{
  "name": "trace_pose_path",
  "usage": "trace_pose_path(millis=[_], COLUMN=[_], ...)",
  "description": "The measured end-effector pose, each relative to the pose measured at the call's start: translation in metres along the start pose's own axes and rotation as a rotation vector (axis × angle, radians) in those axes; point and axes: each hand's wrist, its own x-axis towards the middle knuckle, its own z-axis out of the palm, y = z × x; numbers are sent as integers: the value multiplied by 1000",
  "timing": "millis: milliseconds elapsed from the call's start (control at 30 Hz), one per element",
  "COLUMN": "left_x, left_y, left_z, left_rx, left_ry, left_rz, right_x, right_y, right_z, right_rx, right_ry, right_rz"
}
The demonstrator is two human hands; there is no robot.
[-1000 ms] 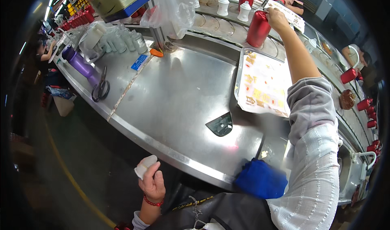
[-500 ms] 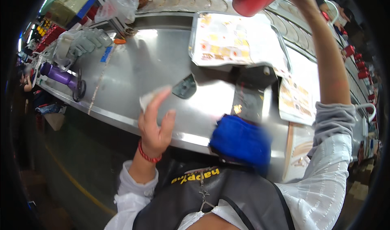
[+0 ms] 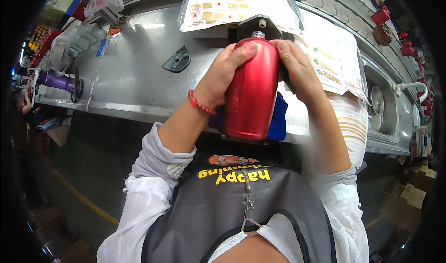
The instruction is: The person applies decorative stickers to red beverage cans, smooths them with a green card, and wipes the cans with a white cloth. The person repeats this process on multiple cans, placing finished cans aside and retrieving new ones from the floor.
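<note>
A glossy red bottle (image 3: 253, 91) with a bare metal neck is held between my hands over the near edge of the metal bench, neck pointing away from me. My left hand (image 3: 222, 74) wraps its left side, thumb on the shoulder. My right hand (image 3: 301, 70) grips the upper right side, thumb near the neck; its other fingers are partly hidden. Just beyond the neck stands a dark angled fixture (image 3: 272, 25) with a small white nub. Behind and below the bottle lies a blue cloth (image 3: 279, 119), partly covered. A dark translucent half-round piece (image 3: 177, 60) rests on the bench left of my hands.
A tray lined with printed paper (image 3: 232, 5) stands at the back; a conveyor (image 3: 325, 2) runs beyond it. On the right are more printed sheets (image 3: 327, 60) and a sink (image 3: 395, 119) with a white tap. A purple flask (image 3: 58, 80) lies far left.
The red bottle has come down from the upper right to in front of me. My left hand, empty before, has closed on it alongside my right. The view has shifted too.
</note>
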Motion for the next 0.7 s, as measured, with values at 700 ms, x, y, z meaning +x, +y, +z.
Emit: trace_pose_path(millis=[700], left_x=[41], left_y=[-21], left_z=[-13], left_rx=[45], left_ry=[107], left_rz=[40], right_x=[287], right_y=[34], right_z=[-147], right_rx=[-1260], right_ry=[167], right_rz=[-459])
